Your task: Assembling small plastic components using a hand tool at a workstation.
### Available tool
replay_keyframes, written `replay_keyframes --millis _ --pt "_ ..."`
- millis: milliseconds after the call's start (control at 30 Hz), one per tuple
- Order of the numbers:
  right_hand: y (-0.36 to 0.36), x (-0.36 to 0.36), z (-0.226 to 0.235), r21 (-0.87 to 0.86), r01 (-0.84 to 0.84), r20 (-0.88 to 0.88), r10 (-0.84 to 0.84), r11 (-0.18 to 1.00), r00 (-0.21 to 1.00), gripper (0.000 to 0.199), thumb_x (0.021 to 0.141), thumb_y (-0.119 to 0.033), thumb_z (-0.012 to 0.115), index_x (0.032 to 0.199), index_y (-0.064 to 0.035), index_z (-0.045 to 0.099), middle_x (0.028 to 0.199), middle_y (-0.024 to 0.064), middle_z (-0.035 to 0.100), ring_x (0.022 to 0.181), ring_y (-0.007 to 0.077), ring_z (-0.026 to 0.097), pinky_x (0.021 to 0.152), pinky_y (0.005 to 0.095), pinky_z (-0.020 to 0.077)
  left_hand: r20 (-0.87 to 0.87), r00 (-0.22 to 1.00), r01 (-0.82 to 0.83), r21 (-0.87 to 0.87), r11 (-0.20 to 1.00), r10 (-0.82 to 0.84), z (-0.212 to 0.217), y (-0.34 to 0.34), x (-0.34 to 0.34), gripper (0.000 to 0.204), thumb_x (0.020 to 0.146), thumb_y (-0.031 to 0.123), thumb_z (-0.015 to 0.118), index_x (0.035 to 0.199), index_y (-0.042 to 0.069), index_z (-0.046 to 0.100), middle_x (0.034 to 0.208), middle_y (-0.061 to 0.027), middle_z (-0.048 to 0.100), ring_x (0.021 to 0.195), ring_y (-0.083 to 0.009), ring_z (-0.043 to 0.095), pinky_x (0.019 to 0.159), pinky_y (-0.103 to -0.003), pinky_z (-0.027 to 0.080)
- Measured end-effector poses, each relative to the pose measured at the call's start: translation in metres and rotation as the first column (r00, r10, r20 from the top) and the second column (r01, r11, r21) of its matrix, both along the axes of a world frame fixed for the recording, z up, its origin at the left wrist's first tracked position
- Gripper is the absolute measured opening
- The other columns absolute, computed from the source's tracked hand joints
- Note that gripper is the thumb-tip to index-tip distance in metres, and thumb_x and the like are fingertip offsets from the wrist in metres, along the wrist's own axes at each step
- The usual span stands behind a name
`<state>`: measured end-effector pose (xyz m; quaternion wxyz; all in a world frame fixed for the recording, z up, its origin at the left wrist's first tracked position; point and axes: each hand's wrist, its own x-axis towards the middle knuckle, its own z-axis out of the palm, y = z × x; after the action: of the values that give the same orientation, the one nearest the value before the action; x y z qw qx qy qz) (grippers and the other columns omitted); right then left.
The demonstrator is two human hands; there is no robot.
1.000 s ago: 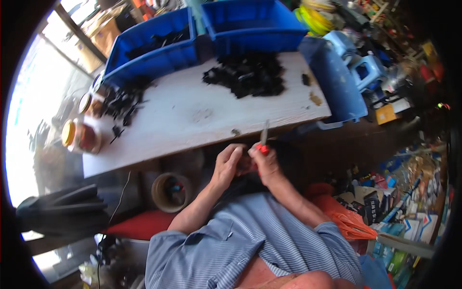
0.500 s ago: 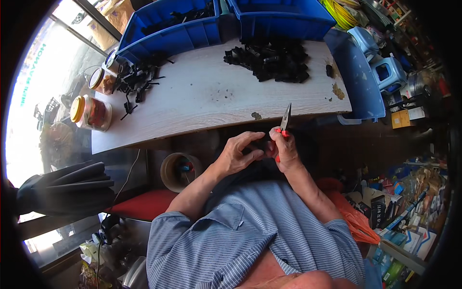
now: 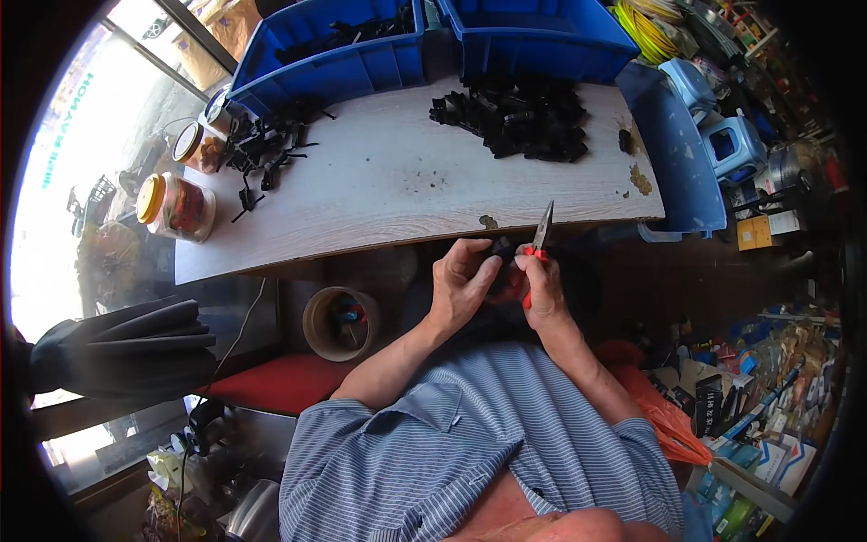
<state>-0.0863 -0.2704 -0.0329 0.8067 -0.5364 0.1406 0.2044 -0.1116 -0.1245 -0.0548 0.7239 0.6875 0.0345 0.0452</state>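
Observation:
My left hand (image 3: 462, 282) pinches a small black plastic part (image 3: 498, 247) just below the front edge of the white worktable (image 3: 397, 185). My right hand (image 3: 540, 291) grips red-handled pliers (image 3: 539, 233), their metal jaws pointing up beside the part. Both hands are close together over my lap. A heap of black plastic parts (image 3: 515, 117) lies on the table's far right, and a second scattered pile of black parts (image 3: 267, 149) lies at its far left.
Two blue bins (image 3: 336, 54) (image 3: 533, 36) stand behind the table. Two lidded jars (image 3: 176, 206) sit at the left end. A blue plastic chair (image 3: 679, 154) stands to the right, a round tub (image 3: 340, 323) under the table, and a dark folded umbrella (image 3: 117, 348) at left.
The view has shifted so the table sits lower in the frame. My hands stay together below the table edge, and the pliers remain upright in my right hand.

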Motion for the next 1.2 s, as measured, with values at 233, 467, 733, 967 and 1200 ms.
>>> replay_keyframes --millis 233,467,733,967,1200 --pt "0.002 -0.015 -0.002 -0.055 -0.181 -0.037 0.18 0.982 0.983 0.018 0.087 -0.019 0.053 0.099 -0.0065 0.054 0.072 0.003 0.053 0.06 0.0135 0.057 0.053 0.0342 0.0583 0.004 0.992 -0.112 -0.416 0.902 0.124 0.01 -0.001 0.022 0.02 0.093 0.003 0.065 0.112 -0.003 0.059 0.095 -0.0114 0.071 0.082 -0.0124 0.068 0.076 -0.026 0.056" --pt "0.013 -0.019 0.001 -0.193 -0.279 0.013 0.287 0.941 0.958 0.034 0.087 -0.024 0.054 0.115 -0.0057 0.05 0.084 0.0032 0.06 0.075 0.0135 0.063 0.056 0.0271 0.0529 -0.013 0.988 -0.143 -0.416 0.898 0.151 0.017 -0.004 0.027 0.022 0.093 0.006 0.067 0.112 -0.002 0.059 0.093 -0.01 0.071 0.082 -0.0114 0.067 0.075 -0.025 0.055" --pt "0.015 -0.021 0.001 -0.281 -0.269 0.065 0.298 0.921 0.952 0.041 0.089 -0.03 0.056 0.121 -0.0067 0.049 0.088 0.001 0.062 0.082 0.0095 0.062 0.056 0.0239 0.0501 -0.027 0.985 -0.169 -0.401 0.9 0.173 0.016 -0.009 0.028 0.021 0.093 0.007 0.068 0.111 -0.001 0.06 0.086 -0.0034 0.067 0.075 -0.0064 0.061 0.07 -0.022 0.052" --pt "0.012 -0.02 -0.011 -0.319 -0.331 0.027 0.357 0.888 0.934 0.051 0.088 -0.031 0.056 0.133 -0.0088 0.046 0.107 0.0064 0.056 0.094 0.0178 0.062 0.07 0.0348 0.0582 -0.016 0.982 -0.182 -0.345 0.921 0.188 0.016 -0.011 0.029 0.02 0.092 0.005 0.068 0.109 -0.001 0.061 0.084 -0.0016 0.066 0.073 -0.0052 0.058 0.068 -0.021 0.05" --pt "0.017 -0.023 -0.004 -0.28 -0.256 0.072 0.286 0.925 0.956 0.044 0.089 -0.036 0.058 0.123 -0.0082 0.049 0.084 -0.0011 0.06 0.078 0.0078 0.06 0.057 0.0212 0.048 -0.02 0.98 -0.197 -0.303 0.932 0.2 0.016 -0.012 0.03 0.02 0.091 0.006 0.069 0.108 -0.002 0.061 0.083 -0.0015 0.065 0.073 -0.0052 0.058 0.067 -0.021 0.05"
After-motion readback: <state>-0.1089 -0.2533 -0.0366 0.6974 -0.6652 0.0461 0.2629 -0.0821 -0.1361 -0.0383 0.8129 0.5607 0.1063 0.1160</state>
